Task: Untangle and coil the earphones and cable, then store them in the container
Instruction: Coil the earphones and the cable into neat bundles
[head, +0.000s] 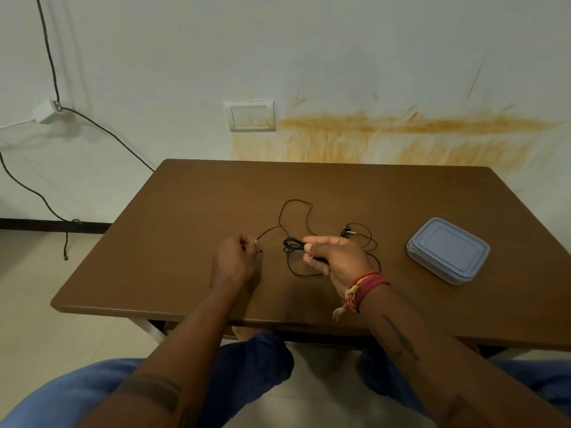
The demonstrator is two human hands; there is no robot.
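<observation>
The right hand (335,259) is clamped on a small bundle of black cable (292,244), thumb and curled fingers pinching several turns that stick out toward the left hand (236,257); a dark plug-like piece shows under its fingers, though which part it is cannot be told. The left hand is closed around 1 end of the cord, a pale tip just showing past its knuckles. Between the 2 hands the cord sags onto the table (185,211) and runs in a tall open loop beyond the bundle, away from the person; more slack curls under and behind the right hand. The earphones (345,232) lie just beyond the right hand, on the side facing the container (448,250), which sits shut, lid on, well apart from the bundle on the right. The work appears to be at the untangling and coiling stage, with nothing stored yet. To do it well, the left hand should likely feed its end through slowly while the right keeps the finished turns pinched flat, so the loose loop drains without knotting; pulling hard risks tightening any crossing near the bundle. Each new turn should match the earlier ones so the coil fits the box. Both forearms reach forward over the near table edge, wrists low, the right wrist wearing red thread bands.
</observation>
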